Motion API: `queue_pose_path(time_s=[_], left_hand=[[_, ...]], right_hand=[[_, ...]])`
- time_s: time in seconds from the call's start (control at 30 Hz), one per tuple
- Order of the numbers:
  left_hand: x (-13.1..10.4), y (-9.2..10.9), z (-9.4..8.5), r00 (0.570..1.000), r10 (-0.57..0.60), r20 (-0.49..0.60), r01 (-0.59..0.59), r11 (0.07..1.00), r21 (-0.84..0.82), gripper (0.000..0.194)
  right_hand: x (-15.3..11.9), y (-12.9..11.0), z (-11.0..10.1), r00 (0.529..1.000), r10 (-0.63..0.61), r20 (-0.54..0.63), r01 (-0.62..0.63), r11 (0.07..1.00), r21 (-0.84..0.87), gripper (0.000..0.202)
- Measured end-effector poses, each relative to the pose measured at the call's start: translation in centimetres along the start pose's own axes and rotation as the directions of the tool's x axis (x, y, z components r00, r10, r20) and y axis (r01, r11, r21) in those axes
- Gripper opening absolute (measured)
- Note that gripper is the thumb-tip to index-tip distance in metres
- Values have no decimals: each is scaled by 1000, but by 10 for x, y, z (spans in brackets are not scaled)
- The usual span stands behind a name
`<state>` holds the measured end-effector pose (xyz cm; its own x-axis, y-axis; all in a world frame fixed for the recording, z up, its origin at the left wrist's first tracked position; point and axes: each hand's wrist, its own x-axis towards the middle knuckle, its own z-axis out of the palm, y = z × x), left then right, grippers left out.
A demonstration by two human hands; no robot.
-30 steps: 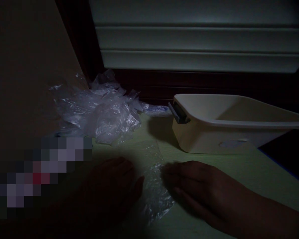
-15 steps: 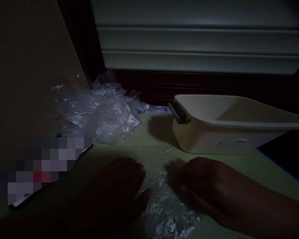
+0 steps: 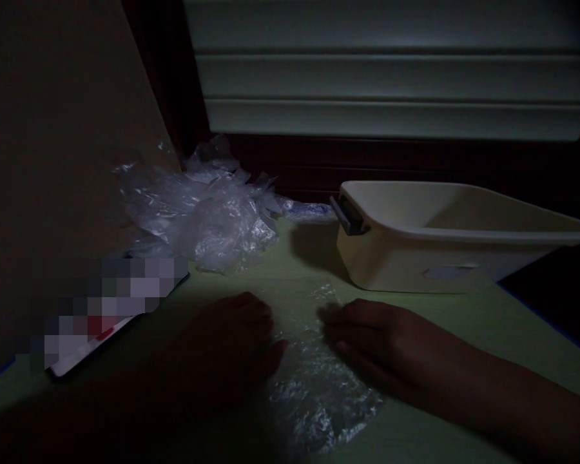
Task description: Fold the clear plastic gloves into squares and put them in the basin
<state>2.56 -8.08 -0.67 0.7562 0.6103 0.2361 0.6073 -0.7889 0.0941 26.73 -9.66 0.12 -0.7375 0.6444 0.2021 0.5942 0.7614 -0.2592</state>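
A crinkled clear plastic bag (image 3: pixel 326 393) lies flat on the pale green table between my two hands. At its left edge rests my left hand (image 3: pixel 241 335), dark and in shadow, its fingers bent and the thumb apart from them; nothing shows in it. On the bag's upper right side is my right hand (image 3: pixel 367 335), palm down, fingers together and pointing left, touching the plastic. Whether its fingertips pinch the film is too dark to tell.
A heap of crumpled clear plastic bags (image 3: pixel 212 219) sits at the back left. A cream bin (image 3: pixel 406 264) with a grey handle stands at the back right. A blurred-out flat device (image 3: pixel 120 309) lies at the left on the table (image 3: pixel 483 361).
My right hand has moved left over the plastic bag, and my left hand has shifted slightly up and left. The whole view has moved a little.
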Motion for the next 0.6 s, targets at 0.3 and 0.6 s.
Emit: queue_pose_path(time_s=[0.3, 0.6], left_hand=[[-1, -24, -8, 987, -92, -134, 72, 987, -144, 24], [3, -73, 2, 956, -275, -100, 256, 952, -169, 29]], right_hand=[[6, -1, -10, 997, 30, -65, -19, 988, 156, 24], [34, 19, -4, 960, 252, -125, -238, 964, 117, 18]])
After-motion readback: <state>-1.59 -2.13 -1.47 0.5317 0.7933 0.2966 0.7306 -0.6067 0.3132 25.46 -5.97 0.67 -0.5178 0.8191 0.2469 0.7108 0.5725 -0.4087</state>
